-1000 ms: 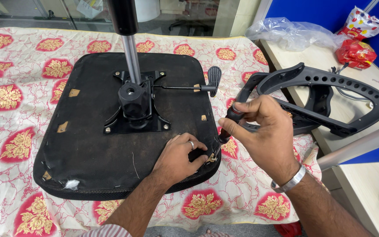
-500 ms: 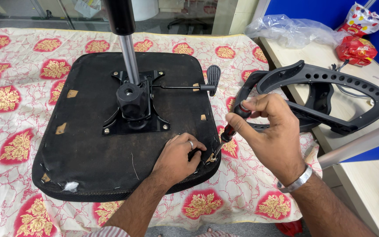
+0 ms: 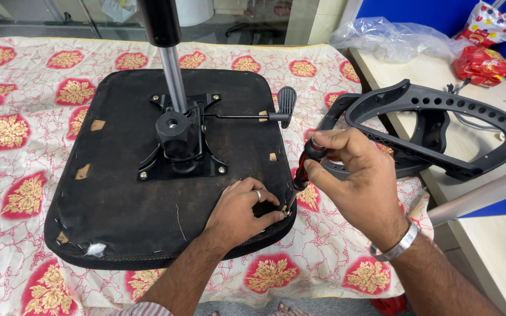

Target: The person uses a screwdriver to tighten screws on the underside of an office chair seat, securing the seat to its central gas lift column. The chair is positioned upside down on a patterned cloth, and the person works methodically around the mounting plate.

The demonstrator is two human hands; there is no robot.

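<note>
The right hand [image 3: 355, 175] grips the stiff screwdriver [image 3: 304, 167] by its handle; the left hand [image 3: 242, 208] presses flat on the heavy-looking, rigid seat [image 3: 106, 175].

Views: one, head-worn.
Position: above the near edge of the cloth-covered tabletop [image 3: 24, 246], at the person's own eye level.
Direction: faces forward and steeply down, forearms entering from the bottom edge.
Distance: close, at arm's reach.
Coverage: upturned seat base [image 3: 118, 199] centred, side desk [image 3: 493, 234] at right.
</note>
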